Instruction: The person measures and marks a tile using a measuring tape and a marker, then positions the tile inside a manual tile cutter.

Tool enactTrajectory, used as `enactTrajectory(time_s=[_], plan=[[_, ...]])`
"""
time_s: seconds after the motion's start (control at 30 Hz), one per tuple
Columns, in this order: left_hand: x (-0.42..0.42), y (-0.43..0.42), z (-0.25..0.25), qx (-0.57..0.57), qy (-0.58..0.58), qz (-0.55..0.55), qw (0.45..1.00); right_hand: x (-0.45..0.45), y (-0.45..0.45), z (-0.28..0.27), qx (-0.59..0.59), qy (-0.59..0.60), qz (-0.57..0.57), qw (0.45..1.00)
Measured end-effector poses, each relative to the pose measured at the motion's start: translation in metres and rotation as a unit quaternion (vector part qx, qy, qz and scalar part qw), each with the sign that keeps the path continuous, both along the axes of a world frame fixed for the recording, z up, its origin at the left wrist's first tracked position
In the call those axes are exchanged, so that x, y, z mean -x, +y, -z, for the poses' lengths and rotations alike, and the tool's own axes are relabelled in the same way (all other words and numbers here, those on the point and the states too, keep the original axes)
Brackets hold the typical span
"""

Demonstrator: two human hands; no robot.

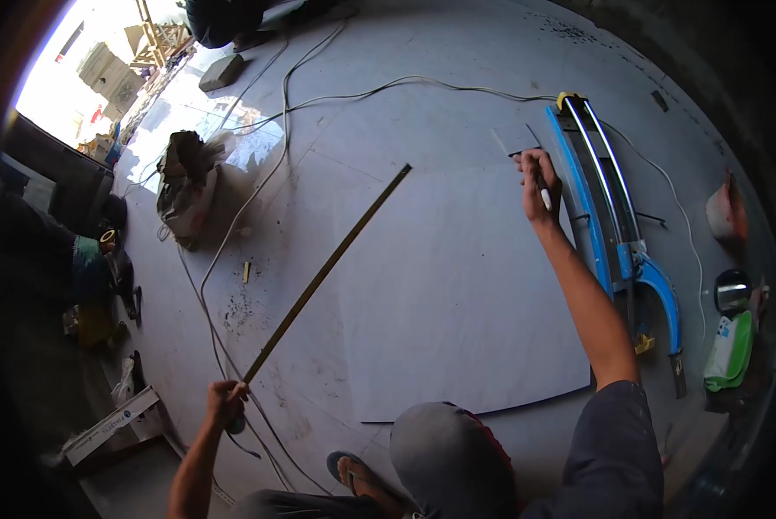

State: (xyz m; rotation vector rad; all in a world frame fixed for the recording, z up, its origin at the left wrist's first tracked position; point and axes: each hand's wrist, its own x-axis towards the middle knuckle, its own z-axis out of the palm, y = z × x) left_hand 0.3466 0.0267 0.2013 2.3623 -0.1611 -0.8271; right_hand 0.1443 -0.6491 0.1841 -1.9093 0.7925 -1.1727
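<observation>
My left hand [224, 401] is closed on a tape measure, whose yellow blade [326, 268] slants up and away to the right. The blade's far end hangs over or rests at the upper left corner of a large grey tile [466, 303]; I cannot tell which. My right hand [542, 186] is closed round a pen with a white end [546, 200], over the tile's far right corner. Just beyond its fingers lies a small tile piece [516, 138]. To the right of that hand is a blue tile cutter [573, 186] with two metal rails.
Cables [286, 130] run across the floor on the left and far side. A crumpled bag [185, 195] stands at left, a cardboard box [111, 424] lower left. A bucket [727, 208] and green packet [729, 350] are at right. Another person [224, 19] is at the top.
</observation>
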Motion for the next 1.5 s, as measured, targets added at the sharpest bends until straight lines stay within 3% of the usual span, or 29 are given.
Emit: enactTrajectory(time_s=[0.13, 0.2, 0.23, 0.33, 0.37, 0.47, 0.53, 0.57, 0.6, 0.67, 0.8, 0.83, 0.87, 0.93, 1.0, 1.03, 1.1, 1.2, 1.27, 1.37, 1.4, 1.43, 1.5], plan=[[0.083, 0.039, 0.082, 0.098, 0.009, -0.116, 0.988, 0.035, 0.035, 0.004, 0.034, 0.054, -0.044, 0.997], [0.101, 0.047, 0.112, 0.131, -0.026, -0.157, 0.979, 0.043, 0.051, 0.003, 0.043, 0.065, -0.042, 0.996], [0.103, 0.06, 0.141, 0.095, -0.102, -0.138, 0.981, 0.047, 0.058, -0.001, 0.031, 0.083, -0.045, 0.995], [0.117, 0.03, 0.13, 0.002, -0.163, -0.074, 0.984, 0.069, 0.094, -0.041, 0.112, 0.099, -0.137, 0.979], [0.115, 0.028, 0.144, 0.047, -0.132, -0.128, 0.982, 0.073, 0.106, -0.061, 0.149, 0.15, -0.148, 0.966], [0.108, 0.018, 0.147, 0.062, -0.158, -0.108, 0.98, 0.09, 0.126, -0.098, 0.214, 0.252, -0.207, 0.921], [0.109, 0.018, 0.153, 0.013, -0.208, -0.077, 0.975, 0.1, 0.144, -0.114, 0.246, 0.29, -0.238, 0.894], [0.094, 0.037, 0.19, -0.032, -0.325, 0.022, 0.945, 0.102, 0.144, -0.112, 0.266, 0.296, -0.248, 0.883], [0.097, 0.023, 0.179, 0.0, -0.311, -0.04, 0.95, 0.104, 0.156, -0.117, 0.284, 0.316, -0.233, 0.875], [0.097, 0.017, 0.176, -0.019, -0.252, -0.023, 0.967, 0.104, 0.177, -0.138, 0.328, 0.473, -0.219, 0.788], [0.083, 0.018, 0.189, -0.029, -0.438, 0.014, 0.898, 0.092, 0.204, -0.128, 0.354, 0.436, -0.253, 0.788], [0.079, 0.02, 0.195, -0.03, -0.501, 0.029, 0.864, 0.086, 0.216, -0.135, 0.35, 0.485, -0.236, 0.766], [0.08, 0.02, 0.195, -0.023, -0.5, 0.027, 0.865, 0.08, 0.227, -0.141, 0.347, 0.53, -0.219, 0.742], [0.069, 0.003, 0.189, 0.069, -0.484, -0.017, 0.872, 0.061, 0.245, -0.141, 0.429, 0.495, -0.217, 0.724], [0.076, -0.036, 0.15, 0.228, -0.279, -0.008, 0.933, 0.038, 0.277, -0.154, 0.436, 0.482, -0.209, 0.731], [0.088, -0.064, 0.109, 0.36, -0.138, 0.033, 0.922, 0.024, 0.292, -0.157, 0.445, 0.469, -0.208, 0.734], [0.104, -0.106, 0.029, 0.446, 0.054, 0.15, 0.88, -0.003, 0.322, -0.167, 0.482, 0.434, -0.215, 0.731], [0.143, -0.14, -0.065, 0.552, 0.17, 0.193, 0.793, -0.013, 0.36, -0.204, 0.538, 0.341, -0.211, 0.741], [0.155, -0.156, -0.098, 0.609, 0.21, 0.142, 0.752, -0.02, 0.365, -0.208, 0.553, 0.305, -0.206, 0.747], [0.147, -0.166, -0.097, 0.612, 0.159, 0.151, 0.76, -0.028, 0.351, -0.204, 0.577, 0.282, -0.19, 0.743], [0.15, -0.161, -0.103, 0.594, 0.212, 0.125, 0.766, -0.026, 0.34, -0.198, 0.589, 0.278, -0.186, 0.736], [0.154, -0.16, -0.107, 0.572, 0.264, 0.098, 0.77, -0.026, 0.325, -0.187, 0.609, 0.184, -0.204, 0.744], [0.158, -0.171, -0.109, 0.543, 0.265, 0.099, 0.79, -0.016, 0.308, -0.173, 0.593, 0.172, -0.199, 0.761]])
